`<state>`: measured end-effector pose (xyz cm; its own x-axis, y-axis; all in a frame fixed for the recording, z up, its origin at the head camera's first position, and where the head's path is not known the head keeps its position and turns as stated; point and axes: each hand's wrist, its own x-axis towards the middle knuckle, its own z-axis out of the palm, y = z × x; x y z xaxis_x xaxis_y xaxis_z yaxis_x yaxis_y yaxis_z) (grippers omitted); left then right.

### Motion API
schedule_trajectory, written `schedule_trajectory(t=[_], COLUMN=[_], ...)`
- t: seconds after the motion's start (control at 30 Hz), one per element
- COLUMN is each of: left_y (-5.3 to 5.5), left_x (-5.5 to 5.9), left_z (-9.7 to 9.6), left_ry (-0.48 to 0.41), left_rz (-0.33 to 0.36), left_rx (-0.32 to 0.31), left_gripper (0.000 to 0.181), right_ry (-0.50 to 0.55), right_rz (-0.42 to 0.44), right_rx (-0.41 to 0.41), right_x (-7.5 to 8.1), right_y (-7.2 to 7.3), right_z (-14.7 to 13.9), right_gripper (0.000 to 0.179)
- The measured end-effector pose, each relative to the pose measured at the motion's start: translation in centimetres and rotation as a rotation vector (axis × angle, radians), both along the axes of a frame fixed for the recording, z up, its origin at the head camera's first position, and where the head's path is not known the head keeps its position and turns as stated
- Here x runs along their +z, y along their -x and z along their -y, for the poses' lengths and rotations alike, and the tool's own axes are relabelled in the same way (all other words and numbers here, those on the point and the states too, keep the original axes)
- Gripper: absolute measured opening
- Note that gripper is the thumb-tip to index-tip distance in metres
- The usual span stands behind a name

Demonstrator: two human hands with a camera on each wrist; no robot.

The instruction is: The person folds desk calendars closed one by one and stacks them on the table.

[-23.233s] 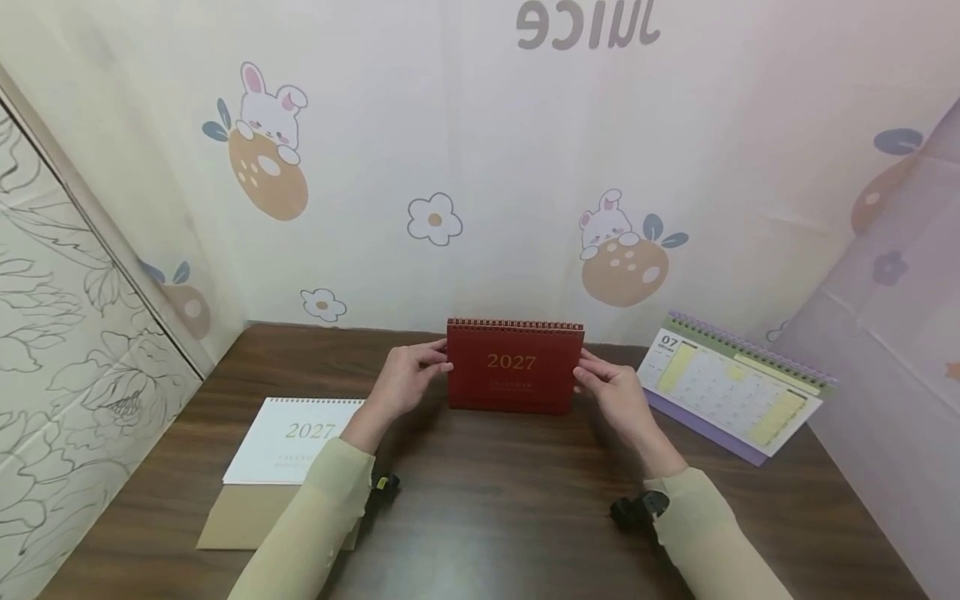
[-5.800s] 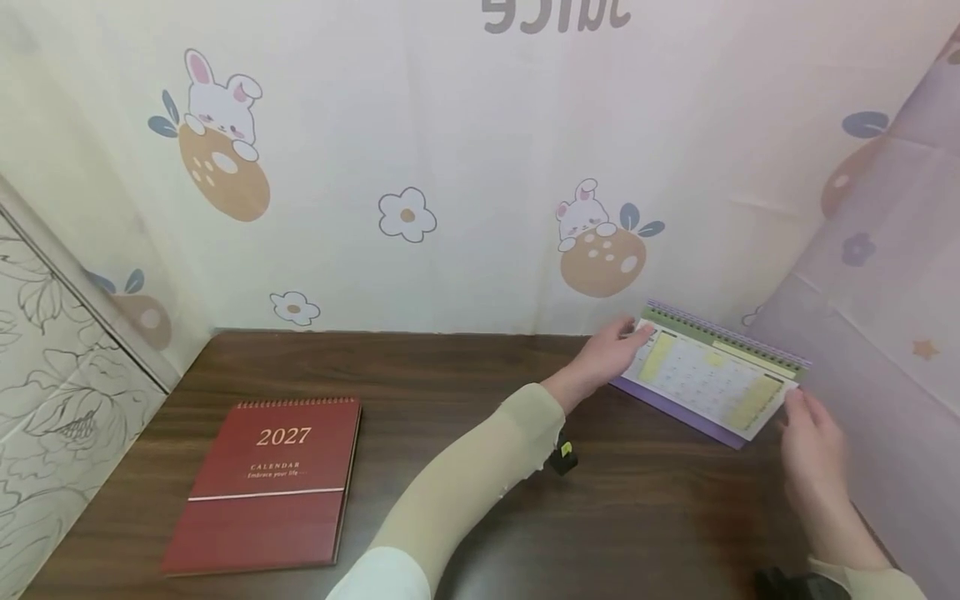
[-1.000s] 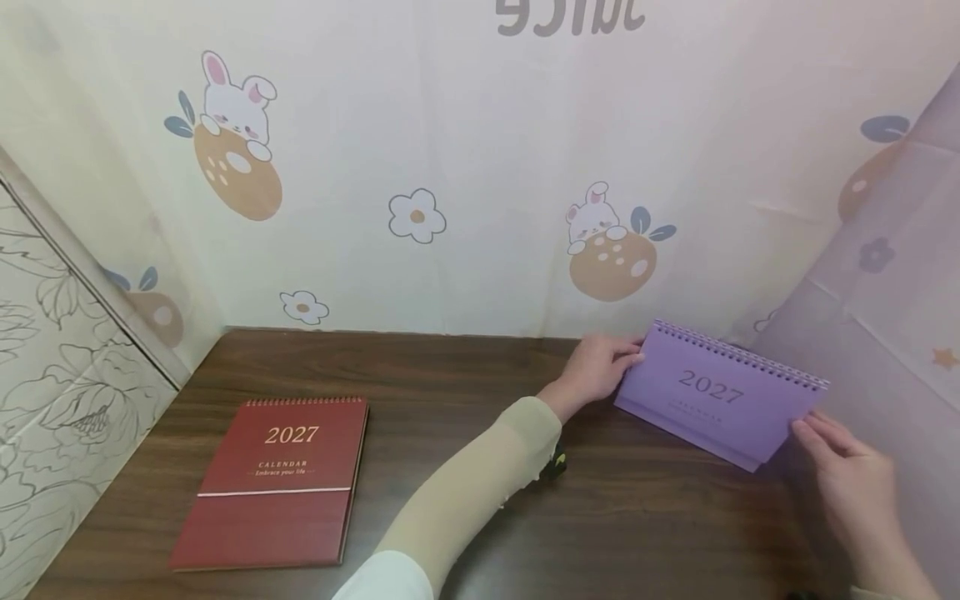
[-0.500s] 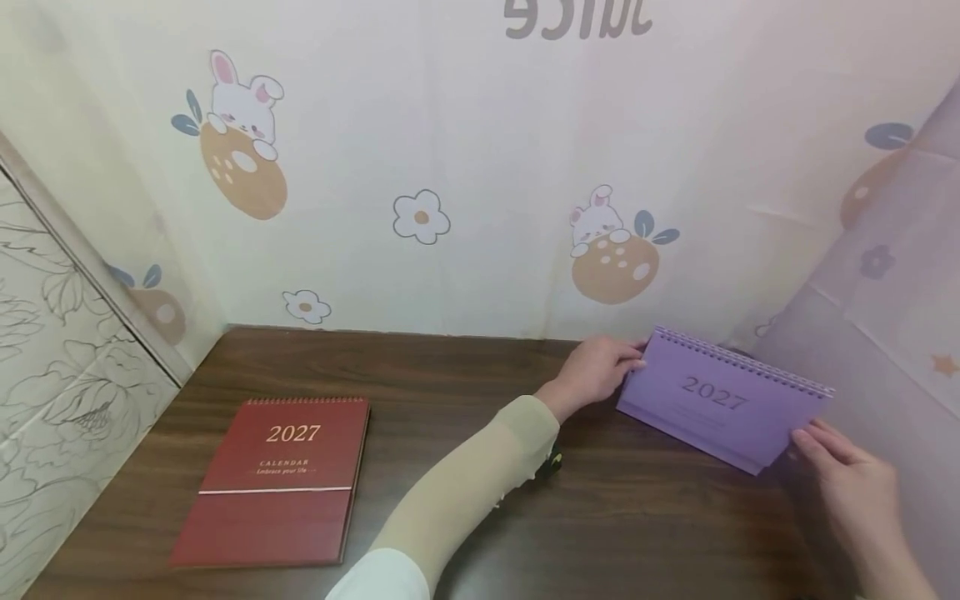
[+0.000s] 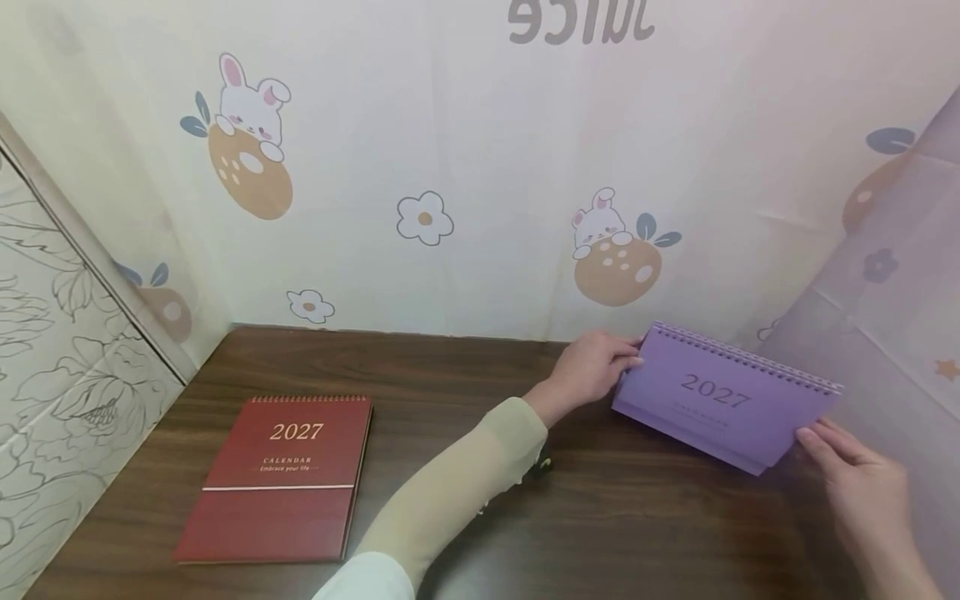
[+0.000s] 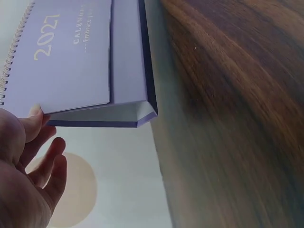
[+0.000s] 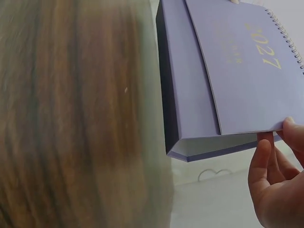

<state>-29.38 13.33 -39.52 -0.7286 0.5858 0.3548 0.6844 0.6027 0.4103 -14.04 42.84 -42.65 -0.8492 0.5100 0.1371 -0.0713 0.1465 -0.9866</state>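
Observation:
A purple desk calendar (image 5: 712,396), marked 2027 on its cover, stands tilted back like a tent at the table's right rear. My left hand (image 5: 588,367) pinches its left side edge, the thumb on the cover in the left wrist view. On the opposite edge, my right hand (image 5: 862,479) pinches the cover between thumb and fingers. The right wrist view shows the calendar's hollow folded base. Whether that base touches the table is hard to tell. A red 2027 desk calendar (image 5: 277,475) lies flat at the left, its spiral toward the back.
The brown wooden table (image 5: 465,375) meets a curtain (image 5: 495,167) printed with rabbits and flowers at its rear edge. A purple-tinted curtain (image 5: 900,333) hangs close by the right hand. A panel with flower line drawings (image 5: 67,375) borders the left side.
Earlier the red calendar stood at the back centre and a white one lay at the left, where red now lies. The purple calendar's July page has given way to its cover.

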Motion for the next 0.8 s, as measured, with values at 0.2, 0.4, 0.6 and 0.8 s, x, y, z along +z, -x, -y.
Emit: schedule_trajectory(t=[0.2,0.4,0.6,0.8], left_y=[-0.7,-1.4,-2.2,-3.5], left_x=[0.8,1.7,2.0,1.6], left_z=[2.3,4.7,7.9,12.1], left_ry=[-0.021,-0.073,-0.119,-0.139], left_rz=[0.01,-0.04,-0.033,-0.049], left_rx=[0.004,0.023,0.051,0.066], left_gripper=[0.032,0.029,0.026,0.022], right_ry=[-0.172,-0.296,-0.4,-0.418], right_rz=[0.087,0.128,0.148,0.161], right_rx=[0.011,0.042,0.057,0.156], right_x=[1.3,2.2,2.7,2.8], right_y=[-0.3,-0.1,0.6,1.3], right_z=[1.4,3.2,5.9,9.2], right_gripper=[0.013,0.026,0.049,0.058])
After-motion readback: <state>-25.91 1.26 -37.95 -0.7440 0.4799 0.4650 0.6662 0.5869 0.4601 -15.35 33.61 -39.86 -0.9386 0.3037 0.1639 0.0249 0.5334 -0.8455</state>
